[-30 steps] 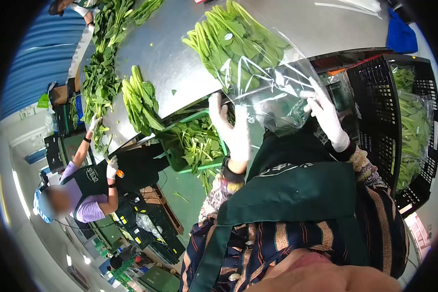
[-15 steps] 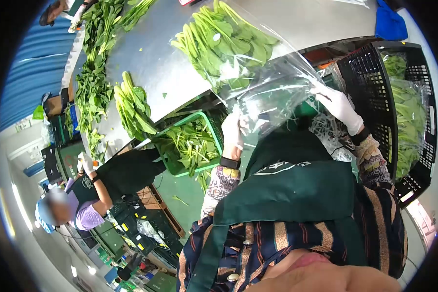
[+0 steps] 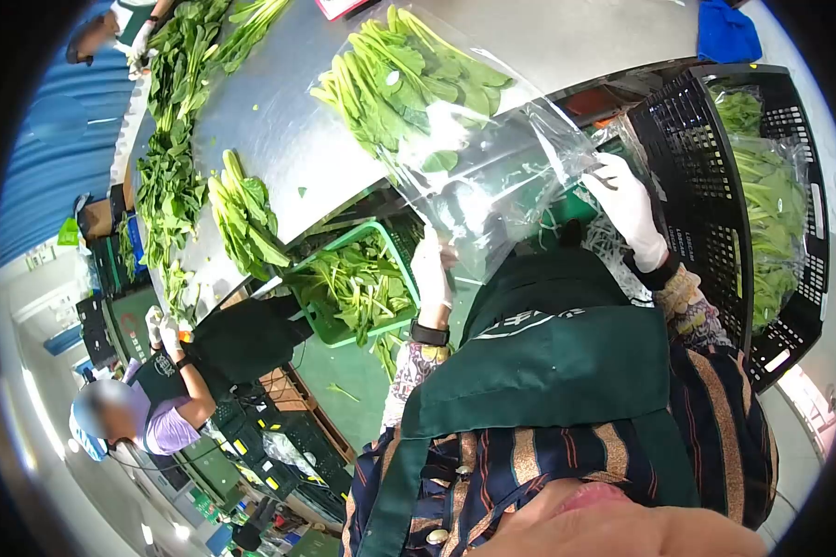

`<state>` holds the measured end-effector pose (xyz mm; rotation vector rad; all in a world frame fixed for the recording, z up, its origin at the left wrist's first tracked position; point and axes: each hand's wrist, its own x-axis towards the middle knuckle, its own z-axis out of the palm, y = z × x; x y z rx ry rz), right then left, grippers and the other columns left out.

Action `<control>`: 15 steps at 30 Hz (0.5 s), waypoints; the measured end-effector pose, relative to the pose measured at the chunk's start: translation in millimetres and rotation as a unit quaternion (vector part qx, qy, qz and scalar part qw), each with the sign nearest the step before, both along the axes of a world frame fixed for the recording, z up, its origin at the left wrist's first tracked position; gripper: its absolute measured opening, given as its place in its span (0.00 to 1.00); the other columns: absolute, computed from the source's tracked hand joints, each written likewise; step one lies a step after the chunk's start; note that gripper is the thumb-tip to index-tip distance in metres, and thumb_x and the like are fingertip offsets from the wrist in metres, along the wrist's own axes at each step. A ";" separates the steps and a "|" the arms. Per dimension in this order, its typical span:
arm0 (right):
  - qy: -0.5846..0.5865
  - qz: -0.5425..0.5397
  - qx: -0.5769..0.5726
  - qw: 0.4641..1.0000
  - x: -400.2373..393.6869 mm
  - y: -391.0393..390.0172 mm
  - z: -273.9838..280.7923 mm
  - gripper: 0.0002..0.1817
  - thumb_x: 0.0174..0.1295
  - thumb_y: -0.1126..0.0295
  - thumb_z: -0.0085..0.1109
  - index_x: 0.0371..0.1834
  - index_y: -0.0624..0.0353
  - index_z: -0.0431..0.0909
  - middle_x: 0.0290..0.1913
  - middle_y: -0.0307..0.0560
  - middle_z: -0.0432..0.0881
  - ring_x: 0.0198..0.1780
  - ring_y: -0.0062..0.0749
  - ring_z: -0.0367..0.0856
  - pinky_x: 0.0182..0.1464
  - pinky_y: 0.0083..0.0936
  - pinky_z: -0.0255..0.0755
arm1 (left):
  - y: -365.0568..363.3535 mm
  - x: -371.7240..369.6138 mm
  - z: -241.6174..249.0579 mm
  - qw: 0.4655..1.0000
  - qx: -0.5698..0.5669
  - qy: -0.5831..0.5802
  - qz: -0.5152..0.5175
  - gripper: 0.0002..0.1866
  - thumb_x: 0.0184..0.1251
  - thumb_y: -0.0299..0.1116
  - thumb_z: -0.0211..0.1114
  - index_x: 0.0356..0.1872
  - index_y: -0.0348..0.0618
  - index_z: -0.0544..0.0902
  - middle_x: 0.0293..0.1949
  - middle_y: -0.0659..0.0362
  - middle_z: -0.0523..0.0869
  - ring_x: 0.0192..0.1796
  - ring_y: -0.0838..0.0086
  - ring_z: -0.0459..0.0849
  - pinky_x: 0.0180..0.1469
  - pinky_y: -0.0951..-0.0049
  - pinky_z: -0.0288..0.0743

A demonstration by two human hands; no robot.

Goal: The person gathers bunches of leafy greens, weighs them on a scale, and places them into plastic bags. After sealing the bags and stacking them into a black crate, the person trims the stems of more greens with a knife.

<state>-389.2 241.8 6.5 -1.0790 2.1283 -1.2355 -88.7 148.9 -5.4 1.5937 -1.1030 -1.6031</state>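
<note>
A clear plastic bag stretches between my two gloved hands at the edge of the metal table. Inside its far end lies a bunch of leafy greens, stems toward the upper left, resting on the tabletop. My left hand pinches one side of the bag's near end. Opposite it, my right hand grips the other side, fingers closed on the film. A loose bunch of greens lies on the table to the left of the bag.
A green basket of leaf scraps stands below the table edge. On the right is a black crate with bagged greens. More greens line the table's far left. A co-worker stands at left; a blue cloth lies upper right.
My hands have spread slightly farther apart, pulling the bag's near end flatter and wider. The whole view has shifted a little, and the bagged greens stay on the table.
</note>
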 end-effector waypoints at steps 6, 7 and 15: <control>-0.410 0.221 0.025 0.884 -4.7 4.6 39.5 0.16 0.66 0.65 0.47 0.47 0.67 0.74 0.40 0.43 0.81 0.38 0.25 0.80 0.37 0.18 0.73 | -61.5 -26.2 48.0 0.887 -0.382 -0.257 -0.037 0.20 0.64 0.33 0.60 0.56 0.36 0.73 0.53 0.48 0.76 0.54 0.62 0.75 0.57 0.68 0.67; -0.410 0.219 0.023 0.885 2.0 1.6 37.1 0.16 0.66 0.65 0.47 0.47 0.67 0.74 0.40 0.43 0.81 0.38 0.25 0.80 0.37 0.18 0.73 | -79.9 -35.8 53.6 0.853 -0.437 -0.270 -0.093 0.23 0.64 0.33 0.61 0.59 0.37 0.71 0.56 0.46 0.75 0.58 0.59 0.73 0.58 0.67 0.66; -0.667 0.197 -0.289 0.658 16.2 -19.0 0.1 0.22 0.67 0.71 0.37 0.64 0.66 0.56 0.59 0.53 0.67 0.62 0.36 0.64 0.64 0.30 0.59 | -190.3 -106.1 23.0 0.688 -0.413 -0.421 -0.424 0.27 0.66 0.55 0.49 0.63 0.58 0.68 0.68 0.63 0.64 0.72 0.61 0.52 0.65 0.32 0.33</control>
